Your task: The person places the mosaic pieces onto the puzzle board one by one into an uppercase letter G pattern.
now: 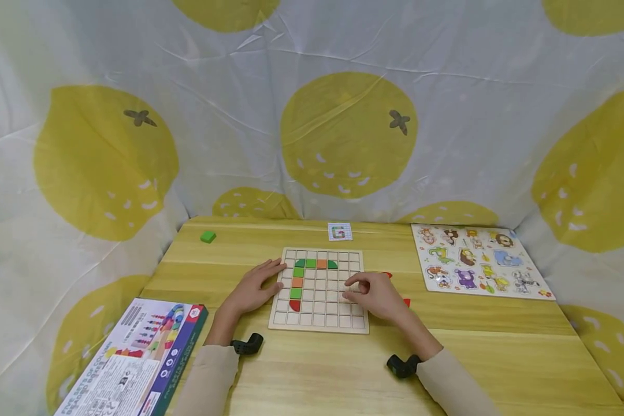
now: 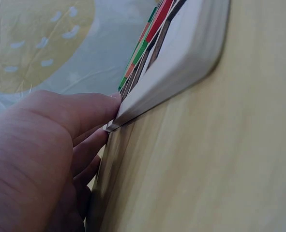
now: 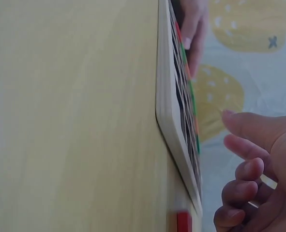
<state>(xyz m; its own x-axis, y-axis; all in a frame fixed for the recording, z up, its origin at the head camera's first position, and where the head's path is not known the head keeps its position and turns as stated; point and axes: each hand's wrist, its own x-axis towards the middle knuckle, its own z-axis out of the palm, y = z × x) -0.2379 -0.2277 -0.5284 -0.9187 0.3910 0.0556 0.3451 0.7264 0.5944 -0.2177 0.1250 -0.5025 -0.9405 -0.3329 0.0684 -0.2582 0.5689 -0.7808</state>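
Note:
A wooden grid board (image 1: 317, 321) lies flat on the table. Green, orange and red pieces (image 1: 296, 282) form a column on its left, and a row of green and orange pieces (image 1: 316, 263) runs along the top. My left hand (image 1: 255, 286) rests at the board's left edge, its thumb touching the rim in the left wrist view. Over the right part of the board is my right hand (image 1: 377, 293), fingers loosely bent. Nothing lies between thumb and index finger (image 3: 247, 146) in the right wrist view. Red pieces (image 1: 407, 302) show partly beyond that hand.
A small card (image 1: 340, 232) with a coloured G stands behind the board. One green block (image 1: 208, 237) lies at the back left. To the right is an animal puzzle board (image 1: 463, 290), and a toy box (image 1: 135, 358) lies at the front left. Patterned cloth (image 1: 234, 138) hangs around the table.

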